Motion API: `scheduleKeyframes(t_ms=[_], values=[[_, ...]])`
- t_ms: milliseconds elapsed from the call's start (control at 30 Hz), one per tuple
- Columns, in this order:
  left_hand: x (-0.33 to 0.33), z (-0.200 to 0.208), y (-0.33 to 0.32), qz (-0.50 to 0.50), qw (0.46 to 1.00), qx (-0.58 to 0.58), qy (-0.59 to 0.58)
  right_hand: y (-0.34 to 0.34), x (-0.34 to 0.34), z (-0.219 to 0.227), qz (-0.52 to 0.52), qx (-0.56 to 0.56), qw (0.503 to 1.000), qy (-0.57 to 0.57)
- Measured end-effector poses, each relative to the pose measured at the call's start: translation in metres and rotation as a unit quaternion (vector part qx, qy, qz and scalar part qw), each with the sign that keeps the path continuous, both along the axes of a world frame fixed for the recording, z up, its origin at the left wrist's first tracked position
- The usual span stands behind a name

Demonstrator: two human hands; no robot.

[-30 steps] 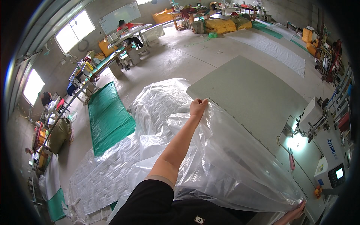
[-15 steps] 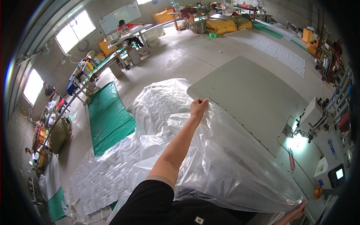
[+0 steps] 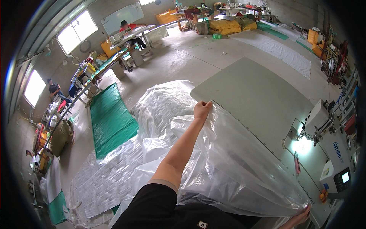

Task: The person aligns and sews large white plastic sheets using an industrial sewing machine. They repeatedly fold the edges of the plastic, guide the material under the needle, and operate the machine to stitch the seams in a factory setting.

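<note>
A large clear plastic sheet (image 3: pixel 236 160) is stretched along the near edge of a grey-green sewing table (image 3: pixel 248 95). My left hand (image 3: pixel 203 110) is closed on its edge near the table's left corner. At the lower right, my right hand (image 3: pixel 303 216) grips the sheet's other end, partly cut off by the picture's rim. The rest of the plastic spreads in folds over the floor to the left. A white industrial sewing machine (image 3: pixel 324 126) with a bright lamp stands at the table's right end, with pink-handled snips (image 3: pixel 296 163) lying beside it.
A green tarp (image 3: pixel 112 118) lies on the floor at the left. Workbenches with a seated person (image 3: pixel 129 32) stand farther back, and another person (image 3: pixel 55 88) is by the left window. Yellow bundles (image 3: pixel 225 26) and a long white sheet (image 3: pixel 278 51) lie at the back.
The person by the left window has straightened up and shows more of the body. My hands and the plastic sheet hold almost the same place.
</note>
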State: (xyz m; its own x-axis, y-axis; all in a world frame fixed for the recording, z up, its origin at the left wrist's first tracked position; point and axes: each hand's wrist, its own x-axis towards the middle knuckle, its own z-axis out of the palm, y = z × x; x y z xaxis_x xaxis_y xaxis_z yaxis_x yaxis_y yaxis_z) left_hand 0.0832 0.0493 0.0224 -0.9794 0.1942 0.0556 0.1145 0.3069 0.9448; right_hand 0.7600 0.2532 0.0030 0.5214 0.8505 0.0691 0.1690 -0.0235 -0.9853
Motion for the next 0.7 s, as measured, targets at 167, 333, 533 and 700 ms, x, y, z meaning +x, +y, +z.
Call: scheduleKeyframes(t_ms=[167,333,533,700], values=[[0.0,0.001,0.0,-0.005,1.0,-0.002,-0.008,0.0,-0.001,-0.003,-0.001,0.02,1.0,0.004],[-0.002,-0.002,-0.001,-0.004,1.0,0.009,-0.006,0.002,-0.001,-0.004,-0.002,0.018,1.0,0.017],[0.0,0.0,0.0,-0.003,1.0,0.009,-0.012,-0.001,-0.006,0.0,-0.022,0.005,1.0,0.01],[-0.003,-0.004,0.0,-0.004,1.0,0.01,-0.003,-0.006,-0.009,0.008,-0.019,-0.006,0.998,-0.06]])
